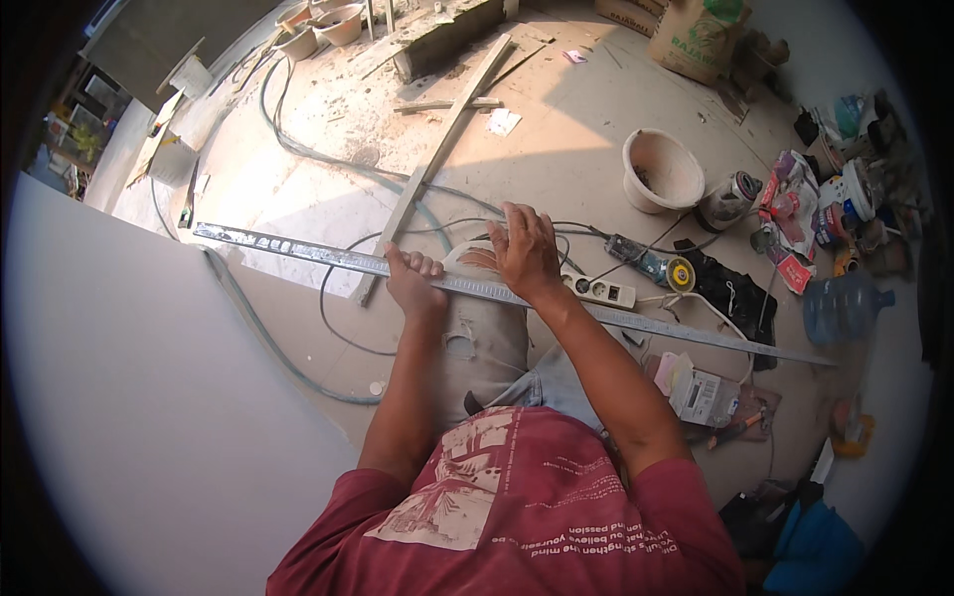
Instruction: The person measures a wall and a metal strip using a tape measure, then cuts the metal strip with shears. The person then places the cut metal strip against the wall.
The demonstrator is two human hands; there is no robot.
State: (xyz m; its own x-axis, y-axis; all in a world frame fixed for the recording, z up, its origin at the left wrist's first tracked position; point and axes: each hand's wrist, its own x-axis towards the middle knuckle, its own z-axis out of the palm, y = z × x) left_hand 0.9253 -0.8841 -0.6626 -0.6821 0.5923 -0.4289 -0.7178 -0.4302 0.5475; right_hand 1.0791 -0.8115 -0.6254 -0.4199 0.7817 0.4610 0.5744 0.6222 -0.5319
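A long, narrow metal bar (646, 323), with a row of small marks or slots along it, lies across my front from far left to near right. My left hand (413, 278) is closed round its middle part. Over the bar to the right, my right hand (527, 253) has its fingers stretched out and apart, its wrist just above the metal; whether the palm touches it I cannot tell. Below the bar are my worn grey trousers (477, 348). A white power strip (599, 291) sits just right of my right hand, and beyond it lies an angle grinder (651, 262) with a yellow disc.
A wooden batten (447, 149) slants across the floor ahead, with cables (288, 139) around it. A pale bucket (663, 171) and a dark can (729, 199) stand ahead right. A hammer (737, 427), a blue water jug (843, 308) and clutter line the right side; a white wall (149, 397) is left.
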